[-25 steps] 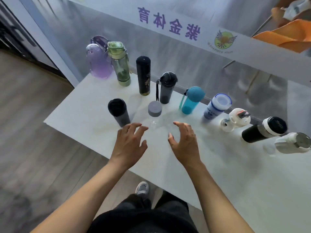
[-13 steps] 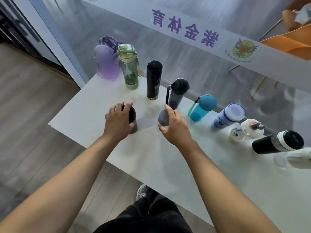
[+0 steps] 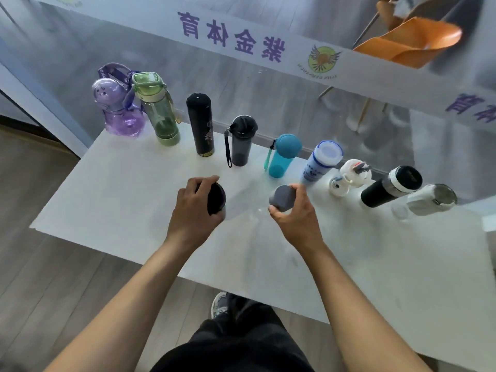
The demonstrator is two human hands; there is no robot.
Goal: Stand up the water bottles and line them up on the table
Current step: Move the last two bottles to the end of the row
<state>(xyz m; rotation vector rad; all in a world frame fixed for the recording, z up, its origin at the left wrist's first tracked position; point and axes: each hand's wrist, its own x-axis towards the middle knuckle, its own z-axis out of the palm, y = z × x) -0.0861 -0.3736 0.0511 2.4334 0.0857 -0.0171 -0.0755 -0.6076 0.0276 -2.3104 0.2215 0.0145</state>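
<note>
Along the far edge of the white table (image 3: pixel 128 194) stands a row of upright bottles: purple (image 3: pixel 120 114), green (image 3: pixel 158 111), tall black (image 3: pixel 201 124), dark grey with a strap (image 3: pixel 241 140), teal (image 3: pixel 283 155), white-and-blue (image 3: pixel 320 163), small white (image 3: pixel 349 175), black with a white band (image 3: pixel 389 186) and silver-white (image 3: pixel 429 200). In front of the row, my left hand (image 3: pixel 193 210) grips a black-lidded bottle (image 3: pixel 216 197). My right hand (image 3: pixel 294 213) grips a clear bottle by its grey cap (image 3: pixel 281 197); its body is mostly hidden.
A glass wall with a white banner of purple characters (image 3: pixel 230 36) runs right behind the bottle row. An orange chair (image 3: pixel 408 41) stands beyond the glass. The table's near edge crosses above my legs, and wooden floor lies to the left.
Both hands reached forward from hovering open and closed on the two front bottles. The grip has tightened since half a second ago, and the camera has shifted closer.
</note>
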